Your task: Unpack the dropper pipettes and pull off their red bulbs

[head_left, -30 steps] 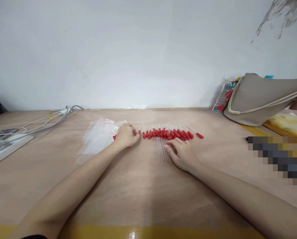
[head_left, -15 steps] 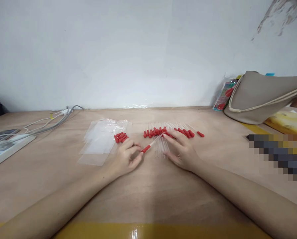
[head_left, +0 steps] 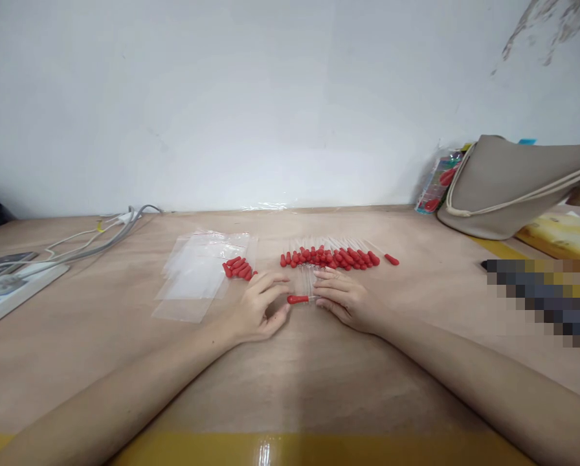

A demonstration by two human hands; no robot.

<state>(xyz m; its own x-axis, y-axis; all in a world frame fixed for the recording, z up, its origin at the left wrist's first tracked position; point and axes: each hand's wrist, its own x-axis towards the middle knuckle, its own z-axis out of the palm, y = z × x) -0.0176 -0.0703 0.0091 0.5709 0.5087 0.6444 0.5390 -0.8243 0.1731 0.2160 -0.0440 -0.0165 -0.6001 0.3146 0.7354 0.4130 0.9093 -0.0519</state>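
Head camera gives me both bare hands over the tabletop (head_left: 290,388), facing each other near its middle. Between them I see one dropper with a red bulb (head_left: 298,299), lying sideways: its bulb points toward the left hand (head_left: 265,304) and its clear stem runs under the fingers of the right hand (head_left: 341,298). On the left hand, I see thumb and fingers parted, with a gap facing the bulb; the tips sit just beside its rounded end. For the right hand, I see fingers fairly close together and lowered over the stem, but I cannot tell whether they grip it or only rest there.

Clear stems (head_left: 308,278) lie side by side just beyond that dropper, partly hidden by the right hand. Past them I see a row of red bulbs (head_left: 329,257) with pale stems pointing toward the wall (head_left: 290,110), and one more dropper (head_left: 391,259) lying slightly apart at the row's right end. Beyond the left hand, I have a small heap of red bulbs (head_left: 239,267) lying on the edge of some clear plastic bags (head_left: 193,268). Farther out, I see a white power strip (head_left: 40,283) on the left and a grey-brown bag (head_left: 513,184) on the right.
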